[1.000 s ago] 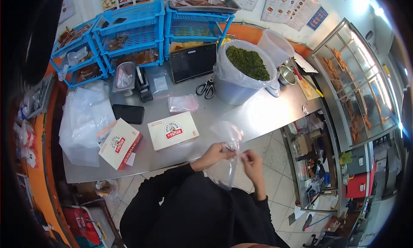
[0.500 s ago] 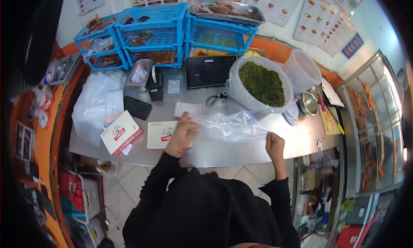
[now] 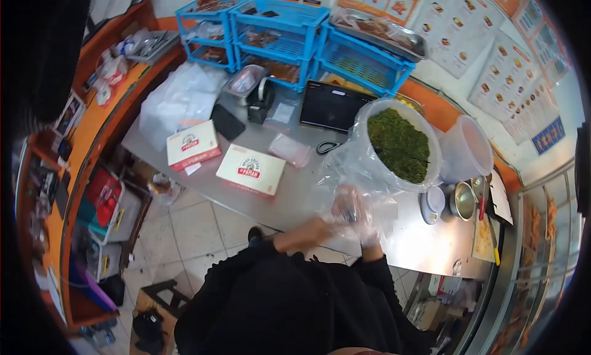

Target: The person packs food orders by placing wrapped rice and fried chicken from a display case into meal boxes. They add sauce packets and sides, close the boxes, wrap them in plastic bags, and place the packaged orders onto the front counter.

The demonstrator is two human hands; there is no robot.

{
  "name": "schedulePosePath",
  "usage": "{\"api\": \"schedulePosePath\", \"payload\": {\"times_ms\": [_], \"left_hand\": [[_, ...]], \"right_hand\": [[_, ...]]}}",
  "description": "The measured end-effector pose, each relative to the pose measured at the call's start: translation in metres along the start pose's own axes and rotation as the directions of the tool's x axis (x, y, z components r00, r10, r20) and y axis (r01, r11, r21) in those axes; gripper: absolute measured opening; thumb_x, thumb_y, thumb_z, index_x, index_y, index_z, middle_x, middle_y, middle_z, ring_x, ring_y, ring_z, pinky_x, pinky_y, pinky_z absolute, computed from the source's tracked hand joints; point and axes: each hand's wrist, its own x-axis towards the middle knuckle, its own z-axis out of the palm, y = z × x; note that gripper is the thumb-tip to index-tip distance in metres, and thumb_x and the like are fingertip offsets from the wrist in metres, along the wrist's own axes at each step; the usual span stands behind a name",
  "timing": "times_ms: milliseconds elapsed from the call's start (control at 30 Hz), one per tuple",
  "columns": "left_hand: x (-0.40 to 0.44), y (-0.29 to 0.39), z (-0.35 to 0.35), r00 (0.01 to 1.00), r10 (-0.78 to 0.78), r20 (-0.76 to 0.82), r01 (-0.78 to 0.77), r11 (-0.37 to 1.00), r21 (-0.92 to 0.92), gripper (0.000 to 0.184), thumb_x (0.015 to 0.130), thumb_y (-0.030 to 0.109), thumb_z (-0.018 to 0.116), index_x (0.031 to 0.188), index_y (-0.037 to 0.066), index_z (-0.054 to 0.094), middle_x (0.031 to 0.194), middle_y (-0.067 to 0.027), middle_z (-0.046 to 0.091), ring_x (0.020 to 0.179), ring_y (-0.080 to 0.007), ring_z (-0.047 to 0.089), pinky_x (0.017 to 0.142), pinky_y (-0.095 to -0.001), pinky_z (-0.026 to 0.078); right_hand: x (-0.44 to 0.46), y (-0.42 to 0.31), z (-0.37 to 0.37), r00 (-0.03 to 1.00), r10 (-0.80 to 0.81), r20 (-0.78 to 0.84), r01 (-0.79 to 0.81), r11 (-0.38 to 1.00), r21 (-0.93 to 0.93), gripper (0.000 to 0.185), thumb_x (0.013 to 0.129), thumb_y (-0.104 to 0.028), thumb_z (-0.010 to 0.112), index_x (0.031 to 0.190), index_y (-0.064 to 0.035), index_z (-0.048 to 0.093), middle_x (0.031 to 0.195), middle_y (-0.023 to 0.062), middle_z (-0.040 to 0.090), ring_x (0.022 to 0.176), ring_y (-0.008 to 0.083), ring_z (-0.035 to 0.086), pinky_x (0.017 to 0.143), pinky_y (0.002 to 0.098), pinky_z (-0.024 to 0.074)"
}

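Note:
A clear plastic bag (image 3: 335, 173) is spread at the table's front, against the near left side of the lined tub of green leaves (image 3: 399, 147). Inside the bag is my right hand (image 3: 351, 206), seen through the plastic, its fingers blurred. Close to the bag's near edge, my left hand (image 3: 311, 232) is smeared by motion, and its grip is unclear. Left of the bag lie a pink-edged packet (image 3: 290, 150), a white box with a red logo (image 3: 250, 170) and a second such box (image 3: 194, 144).
Scissors (image 3: 327, 147) and a dark tablet (image 3: 335, 107) are behind the bag. Blue racks (image 3: 277, 44) line the back. A small scale (image 3: 433, 204), a metal bowl (image 3: 462, 201) and a yellow-handled knife (image 3: 495, 247) are on the right. A phone (image 3: 228, 122) lies beside plastic bags (image 3: 178, 103).
The bag, earlier stretched between both hands, now has my right hand inside it and lies against the tub. My left hand has moved right and nearer my body. The view has turned.

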Motion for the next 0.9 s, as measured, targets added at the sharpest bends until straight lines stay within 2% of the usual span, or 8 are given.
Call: {"api": "schedulePosePath", "payload": {"times_ms": [133,233,333,467,567,667,767,900], "left_hand": [[-0.081,-0.042,0.002,0.847,-0.319,-0.426,0.117,0.893,-0.436,0.032,0.080,0.010,0.048,0.111,0.005,0.055,0.094,-0.0118,0.063,0.081,-0.0206,0.060,0.075,-0.0315,0.046],[-0.129,-0.023,-0.039,0.654,-0.468,-0.594,0.001,0.786,-0.618,0.026,0.081,0.007,0.049,0.104,0.002,0.059,0.096,-0.0123,0.062,0.092,-0.0218,0.059,0.079,-0.0288,0.045],[-0.111,0.000,-0.028,0.641,-0.099,-0.761,0.186,0.982,0.029,0.017,0.078,0.005,0.054,0.093,0.001,0.062,0.091,-0.0110,0.063,0.088,-0.0167,0.058,0.074,-0.0270,0.045],[-0.182,-0.065,-0.054,-0.081,-0.282,-0.956,0.437,0.852,-0.288,0.018,0.068,0.003,0.063,0.085,0.003,0.059,0.070,-0.0053,0.053,0.065,-0.0185,0.051,0.060,-0.0280,0.040],[-0.165,-0.034,-0.076,0.239,0.284,-0.929,0.705,0.607,0.367,0.014,0.069,0.003,0.062,0.082,0.004,0.057,0.066,-0.0042,0.047,0.056,-0.0187,0.048,0.053,-0.0264,0.038],[-0.149,-0.056,-0.069,0.280,-0.062,-0.958,0.560,0.821,0.111,0.011,0.069,0.003,0.062,0.078,0.004,0.056,0.072,-0.0073,0.046,0.063,-0.0220,0.047,0.057,-0.0301,0.038],[-0.233,-0.107,-0.098,-0.186,-0.207,-0.961,0.475,0.837,-0.272,0.017,0.067,0.004,0.062,0.082,0.006,0.056,0.087,-0.0113,0.048,0.071,-0.0273,0.050,0.062,-0.0343,0.040],[-0.217,-0.071,-0.136,0.302,0.172,-0.938,0.780,0.521,0.347,0.027,0.066,0.001,0.059,0.091,0.007,0.054,0.096,-0.0123,0.049,0.078,-0.0274,0.052,0.063,-0.0337,0.043]], "right_hand": [[0.026,-0.013,-0.007,0.929,0.229,-0.291,-0.169,0.962,0.216,0.031,0.082,-0.015,0.050,0.108,0.0007,0.045,0.097,0.0131,0.053,0.086,0.0195,0.051,0.074,0.0296,0.0407],[0.025,-0.034,0.031,0.970,0.097,-0.225,-0.053,0.979,0.197,0.039,0.082,-0.016,0.052,0.114,0.0006,0.039,0.104,0.0146,0.050,0.093,0.0216,0.049,0.079,0.0309,0.0388],[0.025,-0.058,0.088,0.989,-0.112,-0.093,0.122,0.987,0.106,0.047,0.081,-0.018,0.053,0.120,0.0005,0.033,0.111,0.0161,0.046,0.099,0.0237,0.046,0.084,0.0321,0.0369],[0.098,-0.067,0.096,0.911,0.221,-0.349,0.015,0.827,0.562,0.059,0.081,-0.020,0.055,0.128,0.0003,0.026,0.121,0.0180,0.041,0.108,0.0266,0.043,0.091,0.0337,0.0344],[0.114,-0.071,0.132,0.933,0.080,-0.350,0.090,0.891,0.445,0.067,0.081,-0.022,0.057,0.133,-0.0002,0.021,0.130,0.0191,0.033,0.116,0.0286,0.038,0.096,0.0352,0.0314],[0.110,-0.077,0.186,0.964,-0.186,-0.189,0.199,0.979,0.054,0.067,0.081,-0.026,0.056,0.134,-0.0016,0.021,0.136,0.0188,0.023,0.122,0.0290,0.031,0.099,0.0361,0.0275],[0.125,-0.099,0.187,0.996,-0.074,-0.057,0.077,0.996,0.051,0.066,0.083,-0.031,0.053,0.134,-0.0030,0.022,0.133,0.0179,0.030,0.122,0.0280,0.031,0.099,0.0347,0.0262],[0.160,-0.153,0.191,0.995,0.098,-0.029,-0.088,0.962,0.259,0.066,0.079,-0.023,0.061,0.131,-0.0015,0.027,0.129,0.0163,0.036,0.120,0.0272,0.032,0.098,0.0360,0.0290]]}}
